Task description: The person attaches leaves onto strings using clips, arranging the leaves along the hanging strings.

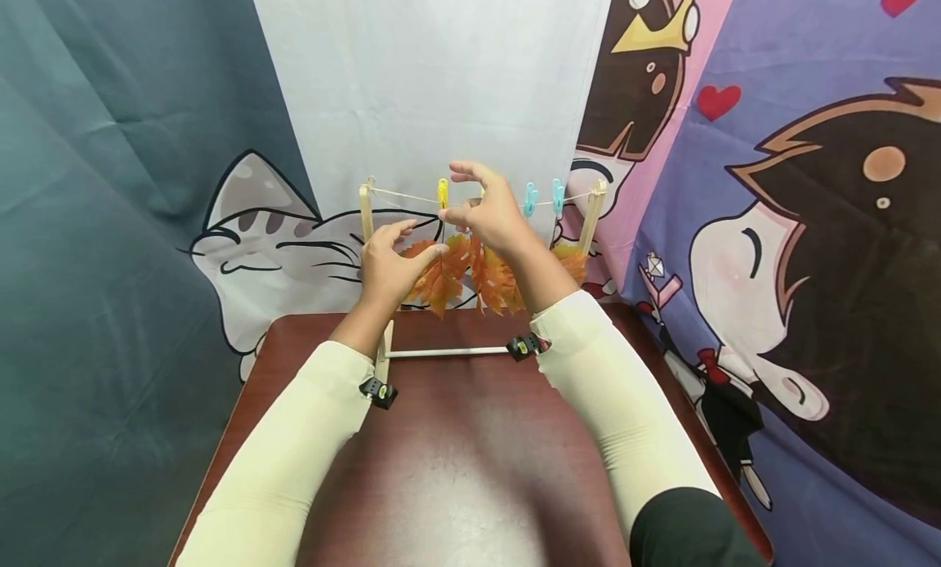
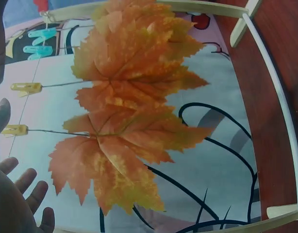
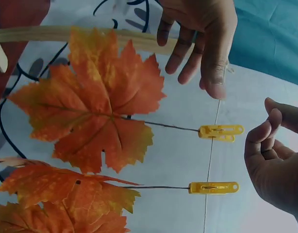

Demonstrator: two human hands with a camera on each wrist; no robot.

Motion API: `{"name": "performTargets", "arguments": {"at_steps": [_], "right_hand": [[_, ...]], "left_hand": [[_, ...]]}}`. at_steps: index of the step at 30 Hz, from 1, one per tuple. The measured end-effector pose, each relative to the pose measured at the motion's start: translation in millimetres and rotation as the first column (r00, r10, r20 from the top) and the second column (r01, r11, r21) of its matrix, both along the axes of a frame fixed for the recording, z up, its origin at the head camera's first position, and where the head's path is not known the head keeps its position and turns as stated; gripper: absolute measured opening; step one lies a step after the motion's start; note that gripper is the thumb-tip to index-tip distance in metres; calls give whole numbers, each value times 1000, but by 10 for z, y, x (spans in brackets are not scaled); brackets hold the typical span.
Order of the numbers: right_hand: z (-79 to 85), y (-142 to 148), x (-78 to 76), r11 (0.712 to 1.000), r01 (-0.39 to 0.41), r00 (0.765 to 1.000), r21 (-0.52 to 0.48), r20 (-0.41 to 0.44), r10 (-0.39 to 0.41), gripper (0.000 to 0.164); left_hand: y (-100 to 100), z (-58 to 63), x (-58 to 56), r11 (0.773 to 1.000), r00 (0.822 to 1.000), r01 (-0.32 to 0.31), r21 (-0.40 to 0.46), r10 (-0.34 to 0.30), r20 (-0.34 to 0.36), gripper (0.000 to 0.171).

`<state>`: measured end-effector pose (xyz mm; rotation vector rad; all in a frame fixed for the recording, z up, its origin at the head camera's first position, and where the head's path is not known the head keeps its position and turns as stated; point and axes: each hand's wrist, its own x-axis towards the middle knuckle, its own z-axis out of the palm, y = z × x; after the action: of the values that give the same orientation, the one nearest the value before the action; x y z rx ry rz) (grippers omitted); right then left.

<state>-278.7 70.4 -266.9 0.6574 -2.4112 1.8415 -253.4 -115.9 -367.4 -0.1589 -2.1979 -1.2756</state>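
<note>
My left hand (image 1: 390, 265) is raised beside an orange maple leaf (image 3: 98, 104), fingers spread and empty. My right hand (image 1: 488, 212) hovers near a yellow clothespin (image 1: 443, 193), thumb and forefinger apart; in the right wrist view a gap separates its bent fingers from that clothespin. The clothespin grips a thin string (image 3: 217, 114), and the leaf's dark stem runs to it. A second yellow clothespin (image 3: 214, 188) holds another leaf (image 2: 134, 73) alongside; in the head view my right hand mostly hides it. Two light blue clothespins (image 1: 530, 199) sit farther right on the string.
The string is tied between two wooden posts (image 1: 366, 212) of a stand, whose white rod (image 1: 448, 352) runs low above the dark red table (image 1: 434, 469). More orange leaves (image 1: 570, 261) hang near the right post. Printed cloth (image 1: 441, 77) hangs close behind.
</note>
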Motion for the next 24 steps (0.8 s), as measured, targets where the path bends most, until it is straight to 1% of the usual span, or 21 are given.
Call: {"name": "performTargets", "arguments": {"at_steps": [5, 10, 12, 16, 18, 21, 24], "right_hand": [[-121, 43, 114, 1000, 23, 997, -10, -68, -24, 72], [-262, 95, 231, 998, 57, 984, 4, -169, -56, 71], [-332, 126, 268, 998, 67, 980, 10, -191, -64, 71], [-491, 207, 328, 998, 68, 976, -1, -208, -66, 70], [-579, 247, 352, 998, 64, 976, -22, -208, -68, 70], [-719, 317, 374, 996, 81, 977, -45, -195, -88, 70], [-853, 410, 384, 991, 118, 976, -60, -177, -127, 69]], "left_hand": [[-43, -96, 93, 1000, 999, 3, 24, -1, -47, 69], [-118, -221, 197, 999, 999, 8, 45, -6, -45, 69], [-156, -266, 236, 998, 999, 12, 55, -10, -34, 70], [-246, -366, 307, 997, 1000, 10, 81, -9, -15, 69], [-294, -422, 346, 996, 1000, 3, 85, -1, -20, 68], [-362, -521, 407, 998, 999, -18, 54, 20, -34, 69], [-414, -631, 453, 999, 998, -45, 14, 46, -44, 70]]}}
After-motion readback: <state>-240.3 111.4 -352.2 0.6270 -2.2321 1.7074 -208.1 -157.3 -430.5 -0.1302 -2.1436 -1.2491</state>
